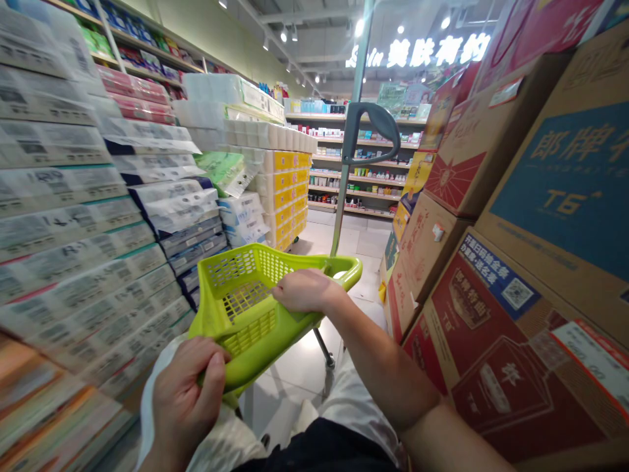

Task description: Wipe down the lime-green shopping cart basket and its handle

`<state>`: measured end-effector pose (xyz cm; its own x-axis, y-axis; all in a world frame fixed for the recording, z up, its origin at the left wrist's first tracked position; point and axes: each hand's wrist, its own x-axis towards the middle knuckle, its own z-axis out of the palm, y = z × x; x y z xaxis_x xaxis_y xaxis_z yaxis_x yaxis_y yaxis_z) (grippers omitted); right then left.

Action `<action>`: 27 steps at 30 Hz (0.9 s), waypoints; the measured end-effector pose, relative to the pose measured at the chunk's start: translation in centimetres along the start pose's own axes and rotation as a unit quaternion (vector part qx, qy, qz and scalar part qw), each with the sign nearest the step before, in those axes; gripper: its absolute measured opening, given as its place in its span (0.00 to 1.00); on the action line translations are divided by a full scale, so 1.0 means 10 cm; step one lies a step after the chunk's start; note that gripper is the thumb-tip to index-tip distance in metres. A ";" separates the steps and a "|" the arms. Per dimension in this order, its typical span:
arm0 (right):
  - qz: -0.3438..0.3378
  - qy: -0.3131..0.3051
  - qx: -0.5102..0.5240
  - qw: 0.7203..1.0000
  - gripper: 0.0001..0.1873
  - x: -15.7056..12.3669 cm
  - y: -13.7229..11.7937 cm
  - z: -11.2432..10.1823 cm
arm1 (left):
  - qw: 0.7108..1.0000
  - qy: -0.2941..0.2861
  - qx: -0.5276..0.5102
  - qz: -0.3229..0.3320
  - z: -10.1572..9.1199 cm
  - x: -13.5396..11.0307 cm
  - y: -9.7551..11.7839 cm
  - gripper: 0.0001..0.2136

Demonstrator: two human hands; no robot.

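A lime-green plastic shopping cart (pixel 275 341) stands right in front of me, its shallow perforated basket facing up. My left hand (pixel 189 387) wraps around the near left end of the cart's rim, thumb on top. Farther along, my right hand (pixel 307 292) is closed over the rim on the right side, with my forearm reaching in from the lower right. The part of the basket that I can see holds no goods. From the cart's right side rises a metal pole (pixel 343 196) with a grey loop handle (pixel 373 134) on it.
Stacked tissue packs (pixel 73 216) line the left side, close to the cart. Piled cardboard cartons (pixel 511 341) wall the right. Yellow-and-white tissue packs (pixel 287 190) stand farther ahead. Shelves of small bottles and boxes (pixel 363 174) cross the back, beyond a tiled aisle floor (pixel 363 239).
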<state>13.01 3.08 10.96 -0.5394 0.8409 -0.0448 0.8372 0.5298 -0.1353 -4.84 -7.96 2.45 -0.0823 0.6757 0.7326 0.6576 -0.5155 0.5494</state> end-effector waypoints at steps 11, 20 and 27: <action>0.029 0.060 0.036 0.997 0.22 -0.21 0.10 -0.06 | 1.000 0.018 -0.018 0.000 0.00 -0.05 0.01 0.13; -0.041 0.284 0.061 0.956 0.13 -0.54 -0.34 0.45 | 1.000 0.021 -0.012 -0.001 0.04 -0.03 0.01 0.12; -0.039 0.386 0.145 0.910 0.12 -0.64 -0.17 0.67 | 1.000 0.016 -0.012 -0.008 0.01 -0.04 0.03 0.12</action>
<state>14.43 -3.89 4.87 -0.2791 0.6884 0.6695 0.6792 0.6344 -0.3692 -4.51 -8.35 2.30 -0.1171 0.6671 0.7357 0.6383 -0.5169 0.5704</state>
